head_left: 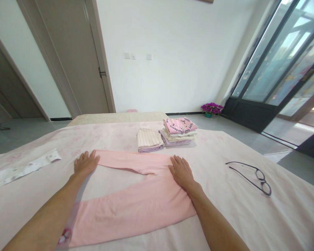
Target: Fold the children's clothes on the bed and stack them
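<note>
A pair of pink pants (136,205) lies spread on the bed sheet, its two legs apart and pointing left. My left hand (86,163) rests at the end of the far leg, fingers apart, its thumb side touching the cuff. At the waist end, my right hand (181,171) lies flat on the fabric with its fingers stretched out. The near leg's cuff, with a flower pattern (65,236), is partly hidden by my left forearm.
Beyond the pants are folded striped clothes (149,138) and a stack topped by a pink printed garment (180,125). Black-framed glasses (260,179) lie on the right of the sheet (214,216). A white patterned cloth (26,169) stretches along the left.
</note>
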`<state>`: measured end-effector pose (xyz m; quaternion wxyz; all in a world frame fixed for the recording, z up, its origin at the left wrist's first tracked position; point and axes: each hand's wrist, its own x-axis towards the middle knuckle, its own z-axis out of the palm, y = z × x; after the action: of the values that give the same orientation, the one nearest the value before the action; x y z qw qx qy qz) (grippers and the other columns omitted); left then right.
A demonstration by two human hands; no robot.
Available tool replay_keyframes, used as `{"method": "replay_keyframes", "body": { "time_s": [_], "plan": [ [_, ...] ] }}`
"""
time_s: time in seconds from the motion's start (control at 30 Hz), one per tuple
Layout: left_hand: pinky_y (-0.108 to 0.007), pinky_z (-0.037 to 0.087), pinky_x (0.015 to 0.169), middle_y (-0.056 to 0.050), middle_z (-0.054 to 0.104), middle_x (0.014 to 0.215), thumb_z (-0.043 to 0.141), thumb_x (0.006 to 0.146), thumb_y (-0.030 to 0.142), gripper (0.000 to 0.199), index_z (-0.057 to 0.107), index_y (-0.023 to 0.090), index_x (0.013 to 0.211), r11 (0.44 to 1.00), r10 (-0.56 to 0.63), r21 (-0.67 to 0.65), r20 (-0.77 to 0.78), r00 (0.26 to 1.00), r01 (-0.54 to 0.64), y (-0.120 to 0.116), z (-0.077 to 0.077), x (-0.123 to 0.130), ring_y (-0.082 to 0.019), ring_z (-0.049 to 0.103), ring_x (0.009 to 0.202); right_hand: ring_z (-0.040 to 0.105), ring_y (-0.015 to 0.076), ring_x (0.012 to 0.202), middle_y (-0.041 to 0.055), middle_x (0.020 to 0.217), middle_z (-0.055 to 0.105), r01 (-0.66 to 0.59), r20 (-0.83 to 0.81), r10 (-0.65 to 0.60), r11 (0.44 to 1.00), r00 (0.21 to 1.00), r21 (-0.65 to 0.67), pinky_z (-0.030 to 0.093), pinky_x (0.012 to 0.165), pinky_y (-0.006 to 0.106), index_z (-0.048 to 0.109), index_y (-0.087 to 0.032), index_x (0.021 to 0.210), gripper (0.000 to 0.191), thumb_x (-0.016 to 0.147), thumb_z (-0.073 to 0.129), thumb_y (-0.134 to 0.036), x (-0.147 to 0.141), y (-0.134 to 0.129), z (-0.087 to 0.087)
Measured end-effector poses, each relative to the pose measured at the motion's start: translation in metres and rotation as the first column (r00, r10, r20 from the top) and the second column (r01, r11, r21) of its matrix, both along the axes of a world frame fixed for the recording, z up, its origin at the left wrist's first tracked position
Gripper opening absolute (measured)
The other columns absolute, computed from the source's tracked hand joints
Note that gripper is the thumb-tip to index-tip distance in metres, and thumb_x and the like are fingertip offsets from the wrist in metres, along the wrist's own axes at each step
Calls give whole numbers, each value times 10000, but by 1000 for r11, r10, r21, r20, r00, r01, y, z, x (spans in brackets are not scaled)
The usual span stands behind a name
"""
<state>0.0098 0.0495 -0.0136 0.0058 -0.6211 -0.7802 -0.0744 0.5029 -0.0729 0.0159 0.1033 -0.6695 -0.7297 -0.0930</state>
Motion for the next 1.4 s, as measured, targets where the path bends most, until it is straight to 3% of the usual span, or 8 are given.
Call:
{"method": "replay_keyframes", "body": {
  "time_s": [1.4],
  "plan": [
    [-548, 240, 1093, -154, 352, 1535, 178, 961, 563, 630, 373, 257, 1475, 1000, -21, 14, -71, 997, 22, 4, -5, -7, -349, 290, 1412, 405, 254, 1360, 142, 1467, 476, -5, 6, 5, 1000, 1000, 13, 204, 1156, 434, 499, -175, 1367, 455, 997, 337, -386, 0, 2, -1]
  ]
}}
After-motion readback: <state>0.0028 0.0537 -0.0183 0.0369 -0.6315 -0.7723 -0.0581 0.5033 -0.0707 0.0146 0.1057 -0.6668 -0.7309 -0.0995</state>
